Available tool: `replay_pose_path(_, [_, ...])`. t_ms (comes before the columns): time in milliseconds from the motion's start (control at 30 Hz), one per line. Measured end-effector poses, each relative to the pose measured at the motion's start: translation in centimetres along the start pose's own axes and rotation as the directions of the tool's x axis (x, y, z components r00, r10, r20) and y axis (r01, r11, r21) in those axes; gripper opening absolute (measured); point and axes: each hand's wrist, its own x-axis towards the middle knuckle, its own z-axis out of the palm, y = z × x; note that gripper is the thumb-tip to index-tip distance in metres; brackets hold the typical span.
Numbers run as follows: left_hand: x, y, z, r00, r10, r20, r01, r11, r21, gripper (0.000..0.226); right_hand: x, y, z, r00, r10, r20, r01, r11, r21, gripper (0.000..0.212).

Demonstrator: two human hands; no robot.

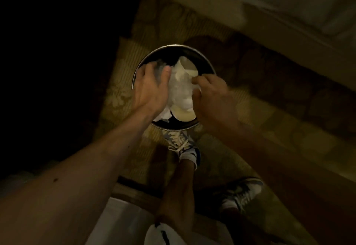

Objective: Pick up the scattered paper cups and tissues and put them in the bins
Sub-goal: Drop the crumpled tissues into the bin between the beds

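Left forearm fills the bottom-left, closest to the lens, and reaches up to my left hand (152, 89) over the bin (174, 46). Right forearm comes in from the right, blurry, to my right hand (210, 94).

Grip: the left hand's fingers and thumb curl over the left side of a white wad of tissues (181, 87). The right hand's fingers are curled and pinch the wad's right edge. Both hands hold the same wad, right above the bin's mouth.

Bin is round with a metal rim and a dark inside, and it stands on patterned carpet (173, 23). One cream paper cup (187, 67) pokes out at the far end of the wad. Second paper cup (183, 114) shows at the near end, mouth toward me. Can't tell whether the cups lie in the bin or hang in the wad.

One laced sneaker (181, 142) is just beside the bin's near rim, and the other sneaker (240, 191) is further back to the right. Pale blurred furniture (289, 4) crosses the top right.
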Motion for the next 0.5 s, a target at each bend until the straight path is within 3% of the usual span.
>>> replay_pose_path(100, [-1.3, 2.6, -3.8, 0.997, 0.061, 0.050, -0.069, 0.982, 0.178, 0.040, -2.8, -0.2, -3.9, 1.000, 0.017, 0.011, -0.018, 0.989, 0.147, 0.033])
replay_pose_path(233, [-7.6, 9.6, -12.4, 0.942, 0.256, 0.217, -0.322, 0.872, 0.369, 0.029, -9.5, -1.9, -12.3, 1.000, 0.013, -0.012, -0.008, 0.925, 0.380, 0.013])
replay_pose_path(367, [-18.0, 21.2, -22.8, 0.809, 0.437, 0.394, -0.588, 0.600, 0.542, 0.036, -19.6, -3.5, -24.3, 0.992, -0.102, -0.072, 0.123, 0.884, 0.450, 0.016])
replay_pose_path(500, [-30.7, 32.6, -30.1, 0.707, 0.585, 0.398, -0.660, 0.343, 0.669, 0.041, -30.5, -2.5, -37.2, 0.962, -0.169, -0.215, 0.250, 0.862, 0.442, 0.016])
